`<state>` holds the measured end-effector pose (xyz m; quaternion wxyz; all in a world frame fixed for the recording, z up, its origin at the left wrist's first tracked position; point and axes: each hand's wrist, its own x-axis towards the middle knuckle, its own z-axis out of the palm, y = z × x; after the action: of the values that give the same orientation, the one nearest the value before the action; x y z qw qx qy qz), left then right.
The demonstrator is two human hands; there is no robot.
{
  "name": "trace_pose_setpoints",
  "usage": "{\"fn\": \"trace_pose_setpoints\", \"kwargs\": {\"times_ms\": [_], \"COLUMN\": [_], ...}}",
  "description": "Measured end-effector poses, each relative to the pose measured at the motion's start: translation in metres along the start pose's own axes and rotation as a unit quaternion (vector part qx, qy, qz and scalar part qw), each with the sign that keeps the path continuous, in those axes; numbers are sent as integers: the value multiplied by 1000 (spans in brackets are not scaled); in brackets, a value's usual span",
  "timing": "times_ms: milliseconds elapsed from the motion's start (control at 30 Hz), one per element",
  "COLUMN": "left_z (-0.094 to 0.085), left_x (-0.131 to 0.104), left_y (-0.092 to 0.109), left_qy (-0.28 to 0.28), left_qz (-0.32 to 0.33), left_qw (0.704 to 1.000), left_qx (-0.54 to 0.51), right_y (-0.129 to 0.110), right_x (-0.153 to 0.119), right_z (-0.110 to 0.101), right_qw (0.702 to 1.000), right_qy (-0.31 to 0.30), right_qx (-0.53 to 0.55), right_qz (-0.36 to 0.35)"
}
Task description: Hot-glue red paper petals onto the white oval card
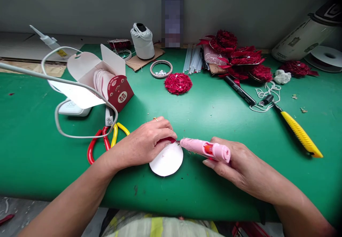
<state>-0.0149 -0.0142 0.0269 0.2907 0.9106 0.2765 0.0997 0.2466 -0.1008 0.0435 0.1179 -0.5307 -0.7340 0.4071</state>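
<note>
My right hand (235, 162) is wrapped round a pink hot glue gun (203, 148), its nozzle pointing left. The nozzle tip meets the upper right edge of a white paper disc (167, 160) on the table. My left hand (155, 141) is closed, with its fingertips pinching a strip of dark red ribbon (171, 140) against the disc's upper edge. The fingers cover most of that ribbon. Beyond the hands lies a round red ribbon flower (178, 83) with a small pale bead at its middle.
An open red-and-white box (120, 93) of paper discs stands left, near red- and yellow-handled pliers (98, 142) and a looping white cable (88, 84). Glue sticks (192, 58), a string spool (143, 41) and red flowers (244, 57) lie behind. A yellow cutter (301, 133) and black marker (240, 91) are right.
</note>
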Motion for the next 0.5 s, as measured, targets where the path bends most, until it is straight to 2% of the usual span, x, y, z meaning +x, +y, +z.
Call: {"fn": "trace_pose_setpoints", "kwargs": {"times_ms": [500], "left_z": [5], "left_x": [1], "left_y": [-3], "left_qy": [5], "left_qz": [11], "left_qw": [1000], "left_qx": [0], "right_y": [4], "right_x": [1], "right_z": [5], "right_qw": [998], "right_qy": [13], "right_qx": [57], "right_qz": [5]}}
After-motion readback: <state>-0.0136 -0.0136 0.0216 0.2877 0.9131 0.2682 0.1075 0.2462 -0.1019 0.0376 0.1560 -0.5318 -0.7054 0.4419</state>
